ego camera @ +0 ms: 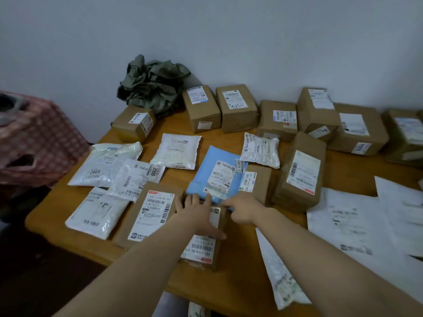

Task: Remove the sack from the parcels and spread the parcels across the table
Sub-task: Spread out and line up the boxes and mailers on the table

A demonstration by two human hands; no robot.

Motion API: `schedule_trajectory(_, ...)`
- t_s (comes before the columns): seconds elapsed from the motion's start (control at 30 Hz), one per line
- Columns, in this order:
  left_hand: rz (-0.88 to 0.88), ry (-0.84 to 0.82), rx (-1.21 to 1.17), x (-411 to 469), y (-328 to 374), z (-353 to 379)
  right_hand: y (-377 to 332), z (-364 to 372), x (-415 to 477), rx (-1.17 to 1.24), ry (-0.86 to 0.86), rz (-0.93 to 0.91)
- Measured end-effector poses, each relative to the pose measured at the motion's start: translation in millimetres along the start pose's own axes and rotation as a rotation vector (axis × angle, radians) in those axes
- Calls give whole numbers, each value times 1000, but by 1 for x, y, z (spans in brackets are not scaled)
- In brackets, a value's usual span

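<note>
1. Head view: wooden table (146, 253) covered with parcels, grey-green sack (153, 85) crumpled in a heap at the far edge against the wall, clear of every parcel but a small box just beside it.
2. Back row of brown cartons along the wall; handwritten "4432" on the label of one carton (236, 108), "100K" seen upside down on the side of a large carton (357, 129) further right, "91" on a sticker of the carton leaning on it.
3. Left side taken by white poly mailers: "2009" on the largest white mailer (104, 164), "2005" on a smaller mailer (135, 179) overlapping it.
4. Blue mailer (215, 172) at centre, long axis running from the near edge toward the wall, label partly legible, "S 2601" on a sticker at its right edge.
5. Flat brown parcel (150, 213) left of the hands, label reading roughly "612 L714 00 015".
6. Small brown box (203, 248) under the hands, long axis pointing away from the person, label printed "L714 00 01…", upside down.
7. Left hand (196, 216) spread flat, fingers apart, pressed on top of that box, fingertips at the blue mailer's near edge.
8. Right hand (243, 208) loosely curled, index finger extended onto the box's far right corner; grip not clear.
9. More white mailers at right, print blurred, unreadable.
</note>
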State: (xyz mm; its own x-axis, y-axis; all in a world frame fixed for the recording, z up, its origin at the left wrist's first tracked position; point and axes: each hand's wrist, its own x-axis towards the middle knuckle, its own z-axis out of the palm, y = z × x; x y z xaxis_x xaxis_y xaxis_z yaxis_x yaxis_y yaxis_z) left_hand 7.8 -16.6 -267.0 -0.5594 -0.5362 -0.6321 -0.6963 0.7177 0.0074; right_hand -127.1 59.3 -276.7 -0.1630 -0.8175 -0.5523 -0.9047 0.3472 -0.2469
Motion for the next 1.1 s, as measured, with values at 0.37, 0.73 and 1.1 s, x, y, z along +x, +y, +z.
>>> schedule_trajectory(0.37, -461, 211, -357, 3, -56, -6, -6, -13, 53, -62, 12, 14)
schedule_trajectory(0.73, -546, 385, -487, 37, -155, -28, -77, -53, 117, -19, 192, 123)
schedule_trajectory(1.1, -373, 76, -515, 91, -311, -10, -229, -60, 246, -209, -110, -167)
